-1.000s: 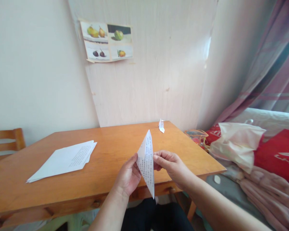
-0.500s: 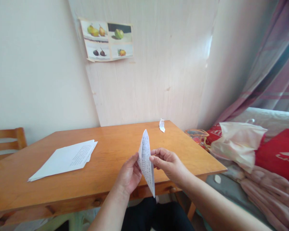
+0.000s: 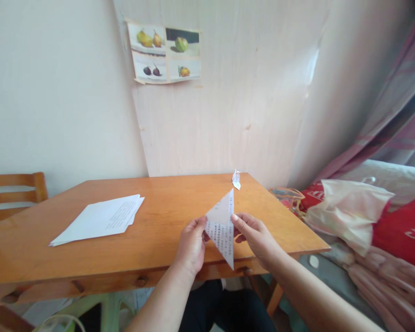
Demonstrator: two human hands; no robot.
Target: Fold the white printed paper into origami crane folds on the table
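Observation:
Between my two hands, above the front edge of the wooden table (image 3: 166,216), is a folded paper triangle (image 3: 223,230) with printed text on it. Its long edge stands upright on the right and a corner points left. My left hand (image 3: 193,242) pinches that left corner, thumb on the near face. My right hand (image 3: 251,233) grips the long edge near its middle, thumb in front and fingers behind. At the table's far edge stands a small folded paper figure (image 3: 236,179) that resembles a crane.
A stack of printed sheets (image 3: 100,219) lies on the table's left part. To the right, beside the table, are a white plastic bag (image 3: 349,207), red bags (image 3: 401,226) and pink cloth (image 3: 383,281). A wooden chair (image 3: 38,189) stands at the left.
The paper has turned from nearly edge-on to show its broad triangular face. Both hands still hold it and appear slightly farther right. The view has shifted a little.

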